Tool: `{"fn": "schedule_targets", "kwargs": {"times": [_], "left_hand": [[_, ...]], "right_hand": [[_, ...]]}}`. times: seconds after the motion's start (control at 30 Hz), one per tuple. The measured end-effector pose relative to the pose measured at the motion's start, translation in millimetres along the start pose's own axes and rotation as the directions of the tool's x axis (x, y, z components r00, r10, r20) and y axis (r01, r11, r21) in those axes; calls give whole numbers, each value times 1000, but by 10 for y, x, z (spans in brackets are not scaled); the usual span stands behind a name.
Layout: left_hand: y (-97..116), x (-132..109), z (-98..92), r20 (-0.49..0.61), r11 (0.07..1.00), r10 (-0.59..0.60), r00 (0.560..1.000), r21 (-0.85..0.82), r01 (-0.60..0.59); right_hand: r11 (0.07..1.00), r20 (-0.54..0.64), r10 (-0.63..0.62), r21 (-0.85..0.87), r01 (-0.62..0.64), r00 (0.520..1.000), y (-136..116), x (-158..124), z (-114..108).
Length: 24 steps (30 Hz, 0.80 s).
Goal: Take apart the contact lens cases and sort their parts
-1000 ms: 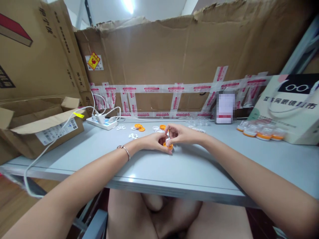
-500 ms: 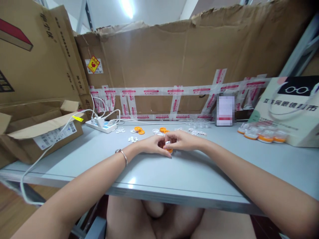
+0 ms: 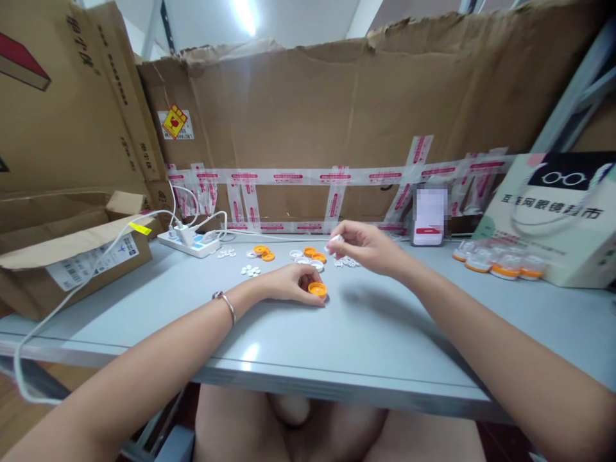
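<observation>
My left hand rests on the grey table, its fingers curled round a small orange ring cap that lies flat on the top. My right hand is lifted a little above the table to the right, pinching a small white piece between thumb and fingertips. Just behind the hands lie more orange rings, white discs and a heap of small clear parts.
A white power strip with cables sits at the back left beside an open cardboard box. Taped cardboard walls close the back. Finished orange-and-clear cases stand at the right before a white paper bag. A small card stand stands behind.
The two hands, joined over the orange ring before, have separated. The right hand rose up and back with a white piece. The left hand stays on the ring.
</observation>
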<state>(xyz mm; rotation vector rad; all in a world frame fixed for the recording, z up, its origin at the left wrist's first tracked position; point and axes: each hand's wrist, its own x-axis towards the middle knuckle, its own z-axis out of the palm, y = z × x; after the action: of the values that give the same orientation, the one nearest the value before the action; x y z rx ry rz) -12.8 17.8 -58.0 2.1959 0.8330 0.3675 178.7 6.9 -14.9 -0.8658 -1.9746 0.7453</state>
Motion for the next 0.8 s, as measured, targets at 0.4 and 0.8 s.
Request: {"fn": "schedule_targets", "kwargs": {"times": [0.4, 0.8], "left_hand": [[50, -31, -92, -52, 996, 59, 997, 74, -55], [206, -28, -48, -426, 950, 207, 881, -126, -285]], "right_hand": [[989, 68, -1, -145, 11, 998, 168, 39, 157], [986, -45, -9, 165, 16, 999, 145, 37, 249]]}}
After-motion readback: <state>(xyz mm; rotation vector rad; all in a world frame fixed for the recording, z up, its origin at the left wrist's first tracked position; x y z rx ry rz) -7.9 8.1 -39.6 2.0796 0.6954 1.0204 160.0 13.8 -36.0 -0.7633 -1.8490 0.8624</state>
